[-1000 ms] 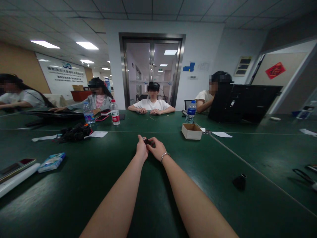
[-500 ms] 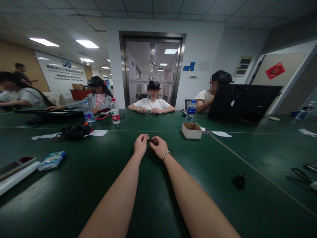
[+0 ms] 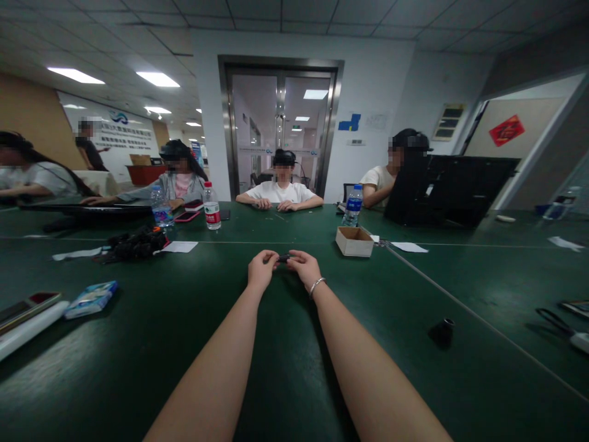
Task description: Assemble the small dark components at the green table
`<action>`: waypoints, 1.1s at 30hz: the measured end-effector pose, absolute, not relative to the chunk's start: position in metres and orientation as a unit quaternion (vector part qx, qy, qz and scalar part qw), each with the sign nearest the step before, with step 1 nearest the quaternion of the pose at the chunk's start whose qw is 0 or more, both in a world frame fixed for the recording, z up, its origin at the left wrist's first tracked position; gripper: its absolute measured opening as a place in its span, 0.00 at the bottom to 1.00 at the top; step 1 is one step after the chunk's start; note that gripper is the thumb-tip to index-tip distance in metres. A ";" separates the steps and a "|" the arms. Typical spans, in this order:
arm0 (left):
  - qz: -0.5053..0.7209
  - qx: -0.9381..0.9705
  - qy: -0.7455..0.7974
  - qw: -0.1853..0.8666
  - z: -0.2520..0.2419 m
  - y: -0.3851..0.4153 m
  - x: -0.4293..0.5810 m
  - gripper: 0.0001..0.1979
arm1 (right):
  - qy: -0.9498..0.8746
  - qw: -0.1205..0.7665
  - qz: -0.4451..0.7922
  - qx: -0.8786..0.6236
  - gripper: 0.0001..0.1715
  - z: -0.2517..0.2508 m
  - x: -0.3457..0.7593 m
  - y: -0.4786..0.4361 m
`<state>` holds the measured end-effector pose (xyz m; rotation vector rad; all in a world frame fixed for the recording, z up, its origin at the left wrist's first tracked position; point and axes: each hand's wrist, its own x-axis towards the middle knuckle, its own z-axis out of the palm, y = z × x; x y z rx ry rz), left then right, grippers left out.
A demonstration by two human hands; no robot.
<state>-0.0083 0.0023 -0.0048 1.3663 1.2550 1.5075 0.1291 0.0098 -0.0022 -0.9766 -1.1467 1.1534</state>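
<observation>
Ahead of me, above the green table (image 3: 276,344), a small dark piece (image 3: 284,258) spans the gap between my hands; it is too small to name. My left hand (image 3: 261,270) pinches its left end with thumb and fingers. On the other end, the fingertips of my right hand (image 3: 305,270) are closed, and that wrist wears a silver bracelet (image 3: 316,286). Nearest on the right side is a small open box (image 3: 354,244) with pale walls. Farther right lies a black tapered piece (image 3: 442,333) with a shiny ring at its top.
A bundle of black items (image 3: 135,244) lies left on paper. Bottles stand farther back: a red-capped bottle (image 3: 212,207) and a blue-capped bottle (image 3: 353,207). A blue packet (image 3: 92,299) sits at left near a phone (image 3: 30,307). Across the table, a person (image 3: 284,190) faces me; a black monitor (image 3: 453,190) stands right.
My right hand has shifted slightly right and turned, widening the gap between my hands. More of the dark piece shows, now lying level between the fingertips.
</observation>
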 end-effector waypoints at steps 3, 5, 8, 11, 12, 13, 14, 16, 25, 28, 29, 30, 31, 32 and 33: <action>0.588 0.534 0.478 0.374 -0.006 0.002 -0.008 0.07 | -0.473 0.580 0.522 -0.410 0.14 -0.002 0.131 0.010; 0.589 0.532 0.476 0.379 -0.005 0.002 -0.008 0.07 | -0.467 0.582 0.528 -0.405 0.13 -0.001 0.131 0.009; 0.587 0.523 0.481 0.388 -0.003 0.001 -0.008 0.06 | -0.460 0.592 0.528 -0.400 0.12 0.001 0.130 0.006; 0.587 0.519 0.484 0.390 -0.002 0.001 -0.007 0.06 | -0.464 0.586 0.533 -0.397 0.11 0.002 0.129 0.005; 0.586 0.521 0.486 0.387 -0.002 0.001 -0.007 0.07 | -0.467 0.582 0.537 -0.395 0.12 0.002 0.129 0.005; 0.583 0.524 0.488 0.383 -0.002 0.001 -0.007 0.07 | -0.469 0.578 0.540 -0.393 0.12 0.001 0.130 0.005; 0.580 0.528 0.492 0.377 -0.002 0.001 -0.007 0.08 | -0.468 0.577 0.542 -0.392 0.13 0.001 0.130 0.006; 0.572 0.536 0.502 0.366 -0.002 0.002 -0.008 0.09 | -0.464 0.577 0.545 -0.393 0.15 0.000 0.131 0.008; 0.529 0.546 0.568 0.314 0.003 -0.004 -0.012 0.20 | -0.474 0.563 0.555 -0.387 0.17 -0.002 0.134 0.010; 0.526 0.541 0.576 0.314 0.003 -0.004 -0.013 0.21 | -0.488 0.552 0.561 -0.377 0.18 -0.003 0.135 0.010; 0.529 0.541 0.573 0.316 0.003 -0.003 -0.013 0.21 | -0.491 0.550 0.562 -0.376 0.19 -0.003 0.136 0.011; 0.533 0.542 0.566 0.320 0.002 -0.002 -0.013 0.20 | -0.492 0.548 0.562 -0.377 0.19 -0.004 0.136 0.011; 0.541 0.544 0.553 0.325 0.000 0.000 -0.013 0.19 | -0.492 0.547 0.560 -0.381 0.19 -0.004 0.136 0.011; 0.549 0.547 0.537 0.332 -0.001 0.001 -0.012 0.18 | -0.491 0.547 0.556 -0.387 0.18 -0.005 0.136 0.012; 0.558 0.553 0.518 0.340 -0.001 0.002 -0.012 0.16 | -0.490 0.549 0.552 -0.393 0.18 -0.005 0.136 0.012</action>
